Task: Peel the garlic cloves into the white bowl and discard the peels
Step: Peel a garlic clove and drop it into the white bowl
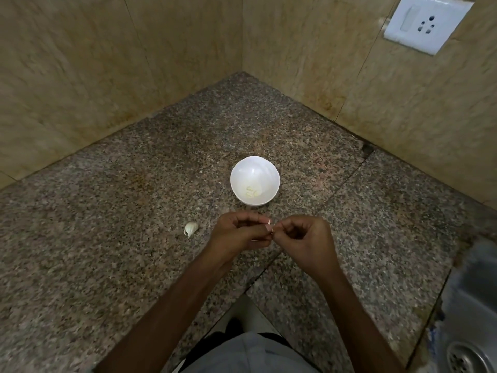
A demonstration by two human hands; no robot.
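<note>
- White unpeeled garlic clove (191, 228) lies loose on the speckled granite table (107, 238), toward its near edge. It looks light and papery, likely slippery once skinned.
- Left grip (239, 234) pinches the small held clove (269, 225); best held by its ends.
- Round white bowl (255, 168), mid-table, holds peeled cloves (252, 193).
- Right grip (304, 238) pinches the same clove, probably at its skin.

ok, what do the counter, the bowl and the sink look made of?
Counter: likely polished granite, speckled brown-grey grain with slab seams. White bowl: smooth glossy white, plastic or ceramic, cannot tell which. Sink: probably stainless steel, grey sheen and a perforated metal drain.
</note>
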